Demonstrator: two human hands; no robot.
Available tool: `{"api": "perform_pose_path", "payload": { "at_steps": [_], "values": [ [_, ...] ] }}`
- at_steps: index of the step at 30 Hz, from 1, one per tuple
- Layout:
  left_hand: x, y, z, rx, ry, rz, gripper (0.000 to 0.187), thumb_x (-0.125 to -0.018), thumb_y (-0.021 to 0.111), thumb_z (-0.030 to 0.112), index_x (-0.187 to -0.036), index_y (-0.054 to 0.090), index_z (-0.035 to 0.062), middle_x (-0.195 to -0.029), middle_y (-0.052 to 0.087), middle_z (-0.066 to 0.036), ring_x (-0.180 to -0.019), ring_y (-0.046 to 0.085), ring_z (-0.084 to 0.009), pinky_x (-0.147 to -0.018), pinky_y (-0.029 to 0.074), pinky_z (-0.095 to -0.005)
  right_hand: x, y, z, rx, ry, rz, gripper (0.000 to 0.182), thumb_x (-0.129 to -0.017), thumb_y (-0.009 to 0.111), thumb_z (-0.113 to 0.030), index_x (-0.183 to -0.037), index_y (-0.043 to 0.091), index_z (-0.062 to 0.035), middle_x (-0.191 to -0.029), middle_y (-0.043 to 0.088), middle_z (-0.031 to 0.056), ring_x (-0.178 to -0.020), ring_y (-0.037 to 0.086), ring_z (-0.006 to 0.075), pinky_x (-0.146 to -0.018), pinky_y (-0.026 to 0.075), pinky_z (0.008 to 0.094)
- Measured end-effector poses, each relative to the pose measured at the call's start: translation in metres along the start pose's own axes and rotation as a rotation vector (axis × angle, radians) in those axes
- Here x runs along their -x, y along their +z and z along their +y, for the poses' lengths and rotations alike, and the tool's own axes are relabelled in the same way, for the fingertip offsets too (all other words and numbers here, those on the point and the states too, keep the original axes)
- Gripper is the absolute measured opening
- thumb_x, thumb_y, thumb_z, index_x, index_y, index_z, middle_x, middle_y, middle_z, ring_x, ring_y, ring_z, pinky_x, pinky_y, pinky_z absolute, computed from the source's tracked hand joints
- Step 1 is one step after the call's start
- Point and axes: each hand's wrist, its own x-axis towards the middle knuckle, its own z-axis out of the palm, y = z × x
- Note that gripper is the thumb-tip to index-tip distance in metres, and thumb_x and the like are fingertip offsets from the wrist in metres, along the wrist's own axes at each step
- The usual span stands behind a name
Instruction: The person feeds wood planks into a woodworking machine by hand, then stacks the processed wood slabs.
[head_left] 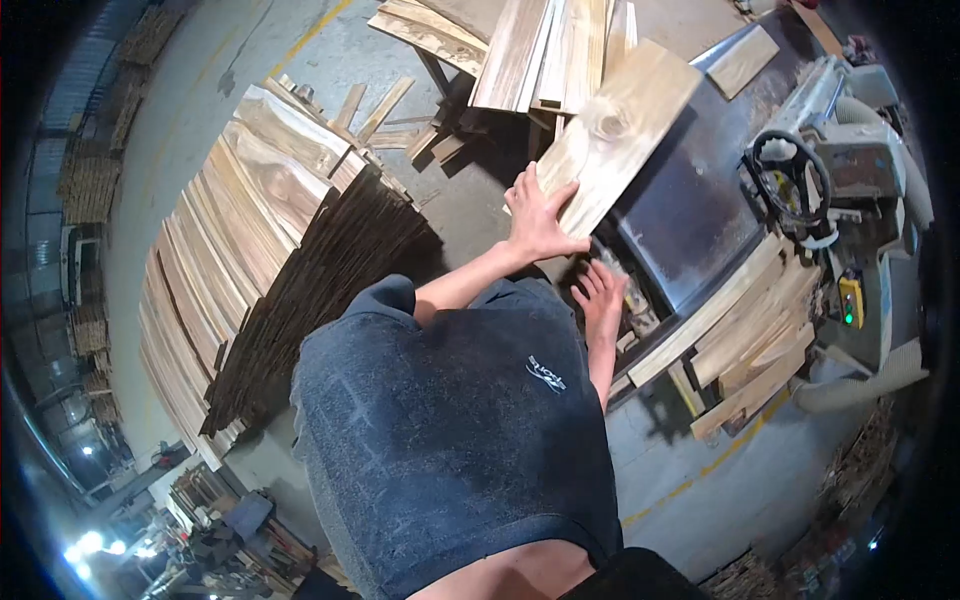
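A wide light wooden board (640, 130) with a dark knot slants up and away from me, over the edge of a dark metal machine table (690, 215). My left hand (540, 215) grips its near left edge, thumb on the upper face and fingers at the side. Just below the board's near end is my right hand (600, 297), its fingers spread and apart. I see nothing in that hand. It is beside the near corner of the machine table, where small fittings (640, 300) show.
A tall stack of boards (250, 210) stands at left. More planks (545, 50) lie on a stand ahead. At right are a handwheel (787, 178), a green-lit switch box (851, 302), a hose (865, 385) and several strips (740, 340). A short board (743, 62) rests on the machine table.
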Motion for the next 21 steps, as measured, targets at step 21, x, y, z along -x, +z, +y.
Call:
{"api": "perform_pose_path", "payload": {
  "at_steps": [21],
  "values": [
    [0.011, 0.102, 0.076, 0.027, 0.889, -0.793, 0.064, -0.063, 0.077, 0.016, -0.125, 0.065, 0.0187, -0.148, 0.02, -0.038, -0.141, 0.022, -0.0475, -0.113, 0.019, -0.055, 0.023, -0.057, 0.037, -0.715, -0.053, 0.66, 0.052, -0.093, 0.055, -0.053, -0.105, 0.056, -0.0031, -0.098, 0.063, 0.0119, -0.09, 0.062, 0.0182, -0.069, 0.052, 0.0296]
  ]
}}
